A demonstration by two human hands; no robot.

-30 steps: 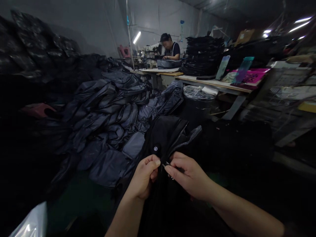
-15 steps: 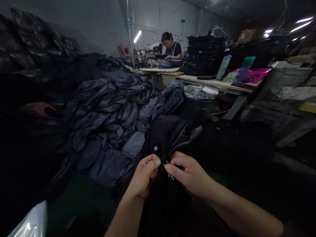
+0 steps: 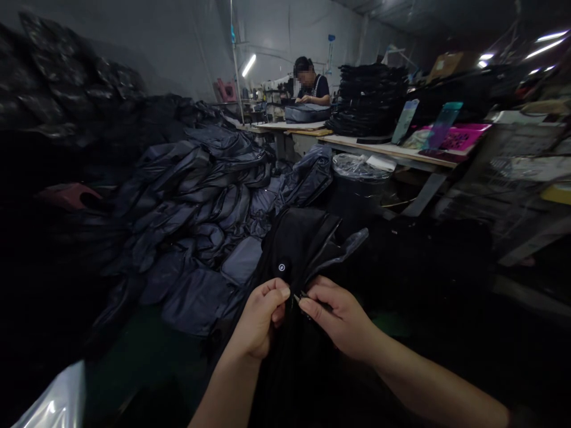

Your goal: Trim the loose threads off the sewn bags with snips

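A black backpack (image 3: pixel 301 238) with a small round white logo lies in front of me, its edge showing a lighter lining. My left hand (image 3: pixel 266 309) is closed, thumb and forefinger pinching the black fabric just below the logo. Close beside it, my right hand (image 3: pixel 335 306) is closed round a small pointed metal tool (image 3: pixel 297 297). Its tip sits at the fabric near the left fingertips; the rest is mostly covered by the fingers, so its exact kind is unclear.
Grey-black bags (image 3: pixel 196 178) lie heaped on the left. A worktable (image 3: pixel 383 147) at the back carries a stack of dark pieces (image 3: pixel 370 98), bottles and a pink basket (image 3: pixel 464 138). Behind it a co-worker (image 3: pixel 312 86) handles a grey bag. A plastic-lined bin (image 3: pixel 361 169) stands below.
The right hand and the metal tool have shifted very slightly, and less of the tool shows below the fingers. The left hand keeps its pinch in the same place.
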